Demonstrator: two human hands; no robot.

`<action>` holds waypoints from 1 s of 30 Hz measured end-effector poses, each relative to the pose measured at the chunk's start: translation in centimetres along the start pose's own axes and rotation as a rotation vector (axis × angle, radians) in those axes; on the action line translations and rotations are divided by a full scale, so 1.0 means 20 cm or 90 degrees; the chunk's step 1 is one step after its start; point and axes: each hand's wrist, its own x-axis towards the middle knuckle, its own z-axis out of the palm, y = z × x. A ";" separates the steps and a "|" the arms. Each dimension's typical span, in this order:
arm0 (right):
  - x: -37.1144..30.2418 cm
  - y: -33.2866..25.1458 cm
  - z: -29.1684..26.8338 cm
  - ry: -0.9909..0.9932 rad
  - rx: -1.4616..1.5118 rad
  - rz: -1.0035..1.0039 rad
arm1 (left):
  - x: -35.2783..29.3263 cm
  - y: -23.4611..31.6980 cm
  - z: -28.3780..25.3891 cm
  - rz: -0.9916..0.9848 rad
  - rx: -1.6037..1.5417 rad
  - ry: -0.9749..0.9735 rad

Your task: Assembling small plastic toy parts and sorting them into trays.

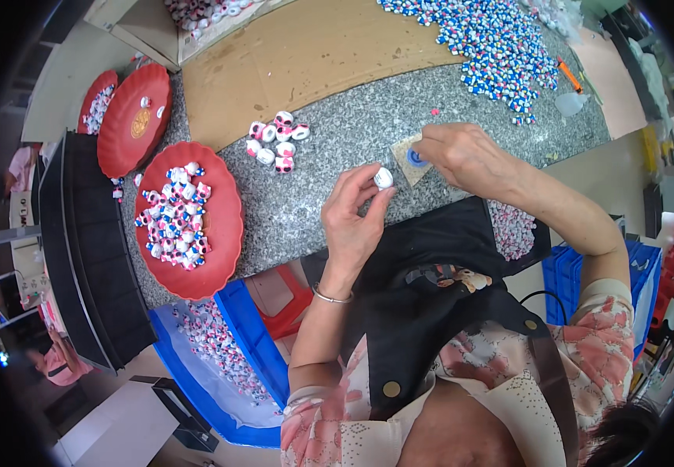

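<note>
Head view shows the white piece (pixel 383 178) at the fingertips of the left hand (pixel 350 219), raised just above the speckled counter (pixel 337 117), near the apron (pixel 399 226). It is small and rounded, with a glossy face bearing dark marks. By its look it should be light and stiff, of hard plastic or something like it, and unlikely to give under a pinch; the smooth, curved sides could let it slip or roll between the fingers. The best hold seems to be by its edges, thumb on one side and fingertips opposite, leaving the marked face untouched, since a painted surface might smudge.

That is roughly the left hand's grip: thumb and fingers close around the piece, the gap only as wide as the piece itself, the other fingers curled loosely behind.

Opposite, the right hand (pixel 469 158) has its fingers bunched down at a blue disc (pixel 414 158) on a beige pad (pixel 413 176). The fingertips are partly hidden, so I cannot tell whether they pinch something or merely touch the disc.

Similar pieces, pink and white, lie in a cluster (pixel 284 132) to the left, beside a full red bowl (pixel 232 233).
</note>
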 end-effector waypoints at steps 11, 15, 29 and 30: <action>-0.08 -0.12 0.00 0.105 0.670 0.410 | 0.01 -0.01 0.09 0.102 0.086 0.015; -0.12 -0.11 0.04 0.086 0.738 0.405 | 0.02 0.03 0.11 0.143 0.125 -0.030; -0.13 -0.17 0.02 0.196 0.438 0.114 | -0.01 0.14 0.03 -0.216 -0.180 -0.235; -0.12 -0.16 0.00 0.108 0.525 0.157 | -0.01 0.15 0.02 -0.221 -0.153 -0.233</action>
